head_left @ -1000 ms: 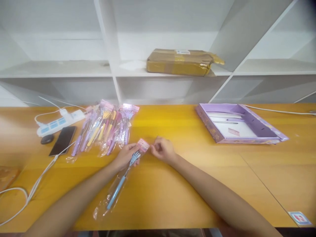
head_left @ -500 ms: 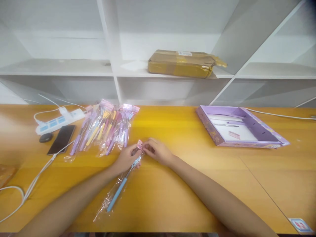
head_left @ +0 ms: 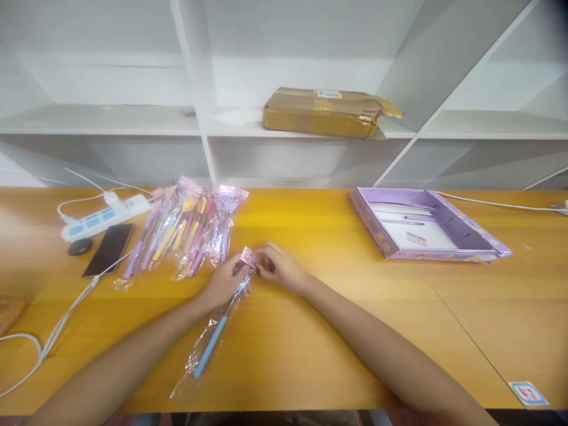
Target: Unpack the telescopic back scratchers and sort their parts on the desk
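My left hand (head_left: 225, 282) is closed around the head end of a blue back scratcher (head_left: 211, 346) in a clear plastic bag. Its long blue handle points down toward the table's front edge, and the bag's loose end trails past it. A pink card header (head_left: 248, 257) tops the bag, between both hands. My right hand (head_left: 280, 267) pinches the right edge of this header with thumb and fingers. Behind my left hand lies a bunch of similar bagged back scratchers (head_left: 189, 225) with purple, yellow and pink handles.
At left are a white power strip (head_left: 104, 220), a black phone (head_left: 109, 249), a dark mouse-like object (head_left: 80, 247) and white cables (head_left: 60, 328). A purple open box (head_left: 448, 255) holding pens and a pink card stands at right. A taped parcel (head_left: 323, 112) sits on the shelf.
The pink header is tilted a little more upright and shows more of its face between my fingers. Both hands keep their grip; the whole view has shifted slightly.
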The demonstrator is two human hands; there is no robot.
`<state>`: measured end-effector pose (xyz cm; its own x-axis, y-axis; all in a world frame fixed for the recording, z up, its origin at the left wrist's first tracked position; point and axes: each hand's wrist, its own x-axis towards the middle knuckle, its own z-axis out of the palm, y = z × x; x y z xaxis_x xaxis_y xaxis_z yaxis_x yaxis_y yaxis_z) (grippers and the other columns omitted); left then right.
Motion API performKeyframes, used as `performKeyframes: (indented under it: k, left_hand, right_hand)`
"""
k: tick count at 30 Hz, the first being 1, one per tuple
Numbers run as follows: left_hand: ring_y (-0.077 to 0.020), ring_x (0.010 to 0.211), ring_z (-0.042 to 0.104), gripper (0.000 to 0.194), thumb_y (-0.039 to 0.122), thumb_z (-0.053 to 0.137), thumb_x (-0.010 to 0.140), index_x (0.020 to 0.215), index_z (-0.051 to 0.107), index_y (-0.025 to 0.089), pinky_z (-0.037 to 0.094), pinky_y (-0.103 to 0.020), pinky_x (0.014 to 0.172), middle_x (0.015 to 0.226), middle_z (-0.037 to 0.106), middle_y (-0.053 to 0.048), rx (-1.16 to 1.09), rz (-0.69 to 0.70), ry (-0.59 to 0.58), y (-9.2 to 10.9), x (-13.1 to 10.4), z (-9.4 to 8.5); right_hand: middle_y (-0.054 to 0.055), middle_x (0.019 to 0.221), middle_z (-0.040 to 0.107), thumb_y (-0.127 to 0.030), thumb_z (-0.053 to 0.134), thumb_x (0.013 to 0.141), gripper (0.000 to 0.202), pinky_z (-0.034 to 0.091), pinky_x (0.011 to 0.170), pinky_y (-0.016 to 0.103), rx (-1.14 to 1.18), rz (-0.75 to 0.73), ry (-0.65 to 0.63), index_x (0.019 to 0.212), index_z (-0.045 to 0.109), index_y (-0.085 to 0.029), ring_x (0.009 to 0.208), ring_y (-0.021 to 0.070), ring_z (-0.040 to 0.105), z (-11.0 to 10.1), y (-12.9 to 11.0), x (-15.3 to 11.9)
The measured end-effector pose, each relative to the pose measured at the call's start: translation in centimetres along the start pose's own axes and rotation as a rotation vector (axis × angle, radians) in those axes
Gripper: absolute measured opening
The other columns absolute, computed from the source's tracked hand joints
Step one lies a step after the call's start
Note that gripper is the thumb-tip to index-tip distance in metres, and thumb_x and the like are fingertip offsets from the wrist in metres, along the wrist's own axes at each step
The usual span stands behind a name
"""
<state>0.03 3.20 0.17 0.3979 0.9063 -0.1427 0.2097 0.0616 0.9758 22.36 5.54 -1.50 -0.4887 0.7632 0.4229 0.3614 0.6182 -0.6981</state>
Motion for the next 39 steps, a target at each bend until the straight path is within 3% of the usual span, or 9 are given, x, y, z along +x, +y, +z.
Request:
performKeyframes:
  k: [4, 10, 13, 17, 29, 39]
  left_hand:
    - [-0.0191, 0.052, 0.07, 0.036, 0.054, 0.06, 0.101, 0.112, 0.061, 0.02, 0.056, -0.027, 0.053, 0.067, 0.071, 0.001, 0.005, 0.011, -0.003, -0.1, 0.1, -0.1]
    - [-0.0195, 0.061, 0.073, 0.036, 0.053, 0.064, 0.1, 0.111, 0.067, 0.019, 0.058, -0.028, 0.057, 0.075, 0.073, -0.002, 0.012, 0.015, -0.032, 0.1, -0.1, 0.0]
    - [-0.0202, 0.062, 0.073, 0.038, 0.054, 0.064, 0.099, 0.112, 0.066, 0.019, 0.059, -0.029, 0.058, 0.074, 0.073, -0.001, -0.009, 0.008, -0.011, 0.3, -0.1, 0.1]
    - [-0.0212, 0.063, 0.074, 0.04, 0.055, 0.066, 0.097, 0.112, 0.065, 0.018, 0.061, -0.031, 0.058, 0.073, 0.072, -0.001, -0.046, -0.003, -0.01, 0.5, -0.1, 0.1]
    - [-0.0209, 0.061, 0.073, 0.03, 0.05, 0.062, 0.1, 0.104, 0.062, 0.021, 0.06, -0.031, 0.06, 0.071, 0.073, -0.001, -0.006, 0.0, -0.001, -0.1, 0.1, 0.1]
    - [-0.0223, 0.067, 0.075, 0.032, 0.052, 0.059, 0.102, 0.109, 0.062, 0.022, 0.06, -0.031, 0.059, 0.081, 0.071, -0.002, 0.022, 0.008, -0.029, -0.5, -0.1, 0.0]
  right_hand:
    - [0.005, 0.111, 0.063, -0.017, 0.065, 0.098, 0.034, 0.053, 0.064, 0.028, -0.028, 0.023, 0.018, 0.13, 0.059, -0.025, 0.067, 0.0118, 0.06, 0.5, 0.3, 0.0]
    - [0.005, 0.108, 0.063, -0.019, 0.061, 0.1, 0.016, 0.053, 0.068, 0.029, -0.069, 0.049, 0.076, 0.116, 0.059, -0.024, 0.074, 0.015, 0.061, 0.3, 0.3, 0.0]
    - [0.006, 0.107, 0.06, -0.023, 0.061, 0.102, 0.012, 0.053, 0.069, 0.03, -0.057, 0.058, 0.027, 0.113, 0.058, -0.024, 0.079, 0.0166, 0.061, -0.4, -0.4, 0.0]
    - [0.006, 0.113, 0.058, -0.033, 0.068, 0.102, 0.021, 0.053, 0.065, 0.029, -0.036, 0.053, -0.024, 0.117, 0.057, -0.024, 0.072, 0.013, 0.059, -0.6, -0.9, 0.0]
    - [0.006, 0.113, 0.058, -0.022, 0.066, 0.099, 0.01, 0.054, 0.066, 0.028, -0.106, 0.01, 0.091, 0.109, 0.065, -0.024, 0.072, 0.0124, 0.06, 0.3, 0.3, -0.1]
    - [0.006, 0.112, 0.061, -0.02, 0.067, 0.097, 0.011, 0.053, 0.068, 0.026, -0.154, -0.035, 0.034, 0.106, 0.062, -0.024, 0.077, 0.0135, 0.063, 0.2, -0.1, -0.1]
